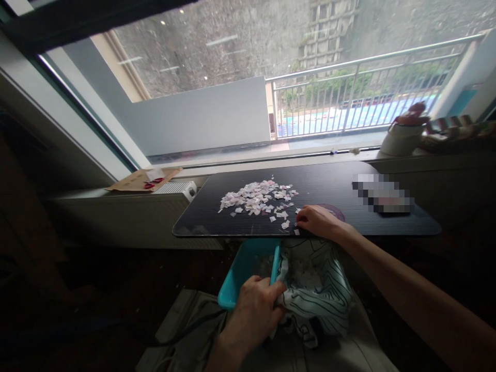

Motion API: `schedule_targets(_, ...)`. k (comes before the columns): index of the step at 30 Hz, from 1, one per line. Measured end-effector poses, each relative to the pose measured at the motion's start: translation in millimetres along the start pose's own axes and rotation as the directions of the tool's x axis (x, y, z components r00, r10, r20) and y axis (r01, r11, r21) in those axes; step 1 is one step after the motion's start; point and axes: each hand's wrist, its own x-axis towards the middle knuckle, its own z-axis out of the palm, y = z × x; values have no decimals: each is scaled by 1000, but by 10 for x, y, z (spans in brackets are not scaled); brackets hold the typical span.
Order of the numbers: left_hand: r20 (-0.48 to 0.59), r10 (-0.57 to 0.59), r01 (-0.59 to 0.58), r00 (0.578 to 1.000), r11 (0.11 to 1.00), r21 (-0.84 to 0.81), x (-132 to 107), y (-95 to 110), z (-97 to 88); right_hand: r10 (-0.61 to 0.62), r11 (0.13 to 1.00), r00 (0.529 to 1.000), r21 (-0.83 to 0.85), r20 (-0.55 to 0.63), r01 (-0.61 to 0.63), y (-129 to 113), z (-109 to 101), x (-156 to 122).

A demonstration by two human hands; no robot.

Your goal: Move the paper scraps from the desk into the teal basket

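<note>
With the scraps (258,196) as the dial's center, a left hand (259,305) is gripping the tub (232,289) at six o'clock, beside a bag (335,305) sitting at five. A right hand (320,221) is bending its fingers to the table (217,219) at four o'clock; whether they are pinching a scrap, one cannot tell. The scraps are lying heaped on the tabletop. Scissors (154,183) are resting at nine o'clock; beyond the window, a railing (356,98) is standing at one.
</note>
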Motion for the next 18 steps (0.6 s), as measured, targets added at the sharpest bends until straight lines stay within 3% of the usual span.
schedule_targets(8, -1, 7, -6, 1000, 1000, 7, -8, 5, 9, 4, 1000, 1000, 27, 14, -5, 41, 46, 39)
schedule_targets(18, 4, -4, 4, 1000, 1000, -15, -5, -2, 13, 60, 972, 993, 234, -102, -35, 184, 133, -13)
